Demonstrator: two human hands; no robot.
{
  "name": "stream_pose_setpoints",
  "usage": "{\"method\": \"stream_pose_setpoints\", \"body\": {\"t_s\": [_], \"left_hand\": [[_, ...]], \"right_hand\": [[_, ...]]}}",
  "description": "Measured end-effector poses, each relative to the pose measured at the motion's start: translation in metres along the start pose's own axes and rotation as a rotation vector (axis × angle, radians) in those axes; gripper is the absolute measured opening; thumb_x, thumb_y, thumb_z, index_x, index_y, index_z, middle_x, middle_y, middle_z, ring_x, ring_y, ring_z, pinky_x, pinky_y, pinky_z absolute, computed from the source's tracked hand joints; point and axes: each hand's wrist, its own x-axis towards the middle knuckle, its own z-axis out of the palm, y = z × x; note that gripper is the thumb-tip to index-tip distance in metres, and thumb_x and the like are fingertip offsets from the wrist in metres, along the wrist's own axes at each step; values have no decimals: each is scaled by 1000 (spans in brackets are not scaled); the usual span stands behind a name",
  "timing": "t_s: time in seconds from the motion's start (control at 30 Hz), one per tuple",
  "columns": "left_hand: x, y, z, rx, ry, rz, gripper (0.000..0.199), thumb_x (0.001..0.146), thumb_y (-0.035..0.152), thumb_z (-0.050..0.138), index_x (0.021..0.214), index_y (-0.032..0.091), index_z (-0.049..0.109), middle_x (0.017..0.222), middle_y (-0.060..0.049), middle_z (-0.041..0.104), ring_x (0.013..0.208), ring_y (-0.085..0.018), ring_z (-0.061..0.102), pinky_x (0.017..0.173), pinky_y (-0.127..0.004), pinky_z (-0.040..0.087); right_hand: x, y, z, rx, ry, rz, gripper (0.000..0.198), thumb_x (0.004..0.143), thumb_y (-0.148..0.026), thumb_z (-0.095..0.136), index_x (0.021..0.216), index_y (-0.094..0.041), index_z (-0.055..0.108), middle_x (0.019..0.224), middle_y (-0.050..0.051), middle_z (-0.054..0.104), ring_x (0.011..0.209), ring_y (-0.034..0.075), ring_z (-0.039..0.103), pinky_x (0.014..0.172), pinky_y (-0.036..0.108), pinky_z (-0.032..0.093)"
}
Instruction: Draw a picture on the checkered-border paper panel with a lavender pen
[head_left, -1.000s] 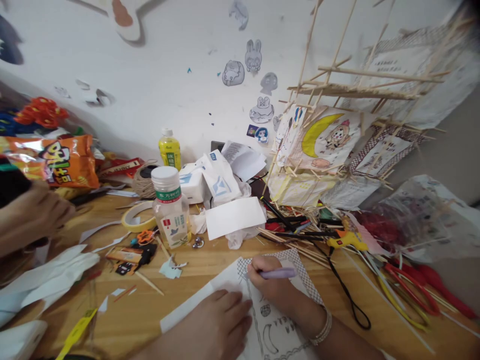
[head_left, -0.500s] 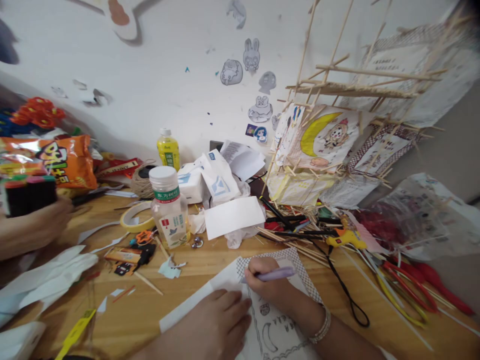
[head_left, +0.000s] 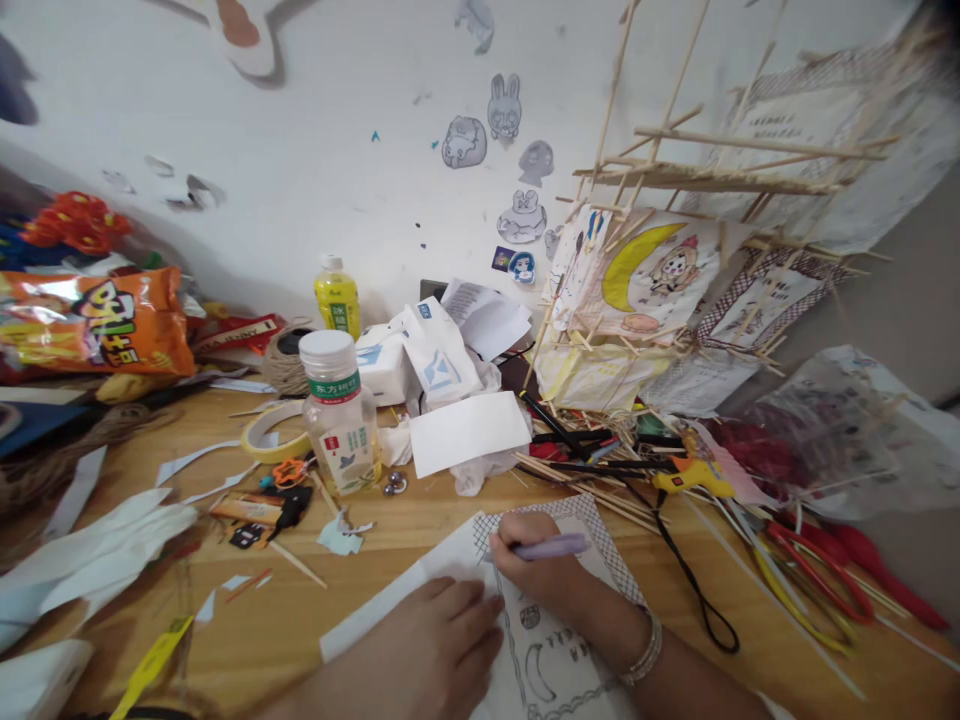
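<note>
In my right hand (head_left: 521, 548) I grip a light purple pen (head_left: 553, 546), its lower end hidden by my fingers at the sheet's upper left corner. Under both hands lies a white paper (head_left: 551, 655) with a cross-hatched border, a crescent moon, a small figure and some characters drawn in black. My left hand (head_left: 439, 640) rests flat on the left part of this paper, fingers stretched out and holding nothing. A bracelet circles my right wrist.
Behind the paper stand a clear bottle with a white cap (head_left: 341, 430), masking tape (head_left: 277, 432) and tissue packs (head_left: 439, 355). Wooden sticks (head_left: 592, 498), a yellow glue gun (head_left: 694, 475) and red-handled scissors (head_left: 821, 575) lie right. A stick frame with drawings (head_left: 660, 270) rises behind. Gloves (head_left: 105, 550) lie left.
Another person's hand holding a bundle of dark markers has left the view at the left. My own hands stay almost in place at the paper, the pen still in my right hand.
</note>
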Motion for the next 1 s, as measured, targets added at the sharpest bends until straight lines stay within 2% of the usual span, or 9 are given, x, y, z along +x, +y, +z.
{"method": "stream_pose_setpoints", "body": {"t_s": [0.2,0.4,0.67,1.0], "left_hand": [[-3,1,3,-28,-37,-33,10,94,15,53,95,15,63,94,-8,67,93,-22,61,85,-37,50],[-3,2,3,-27,-30,-28,16,95,16,49,101,14,64,97,-10,68,96,-24,60,86,-38,50],[-4,0,5,-49,-7,-35,18,96,14,46,101,13,63,97,-11,68,95,-23,61,85,-37,51],[-2,0,3,-66,-14,-42,16,96,14,47,98,14,63,93,-11,67,90,-22,61,81,-35,52]], "right_hand": [[2,-1,-2,-3,69,70,29,78,-18,43,55,-22,27,51,-6,32,49,11,33,48,26,24],[-2,0,-3,97,-26,9,29,78,-16,43,54,-22,27,51,-6,34,49,10,35,49,25,27],[-4,-4,-5,55,-94,-8,30,78,-18,44,54,-21,26,52,-6,33,51,10,35,50,24,26],[-4,-2,-4,8,-51,-20,32,77,-14,45,54,-21,25,52,-7,33,50,10,36,50,24,27]]}}
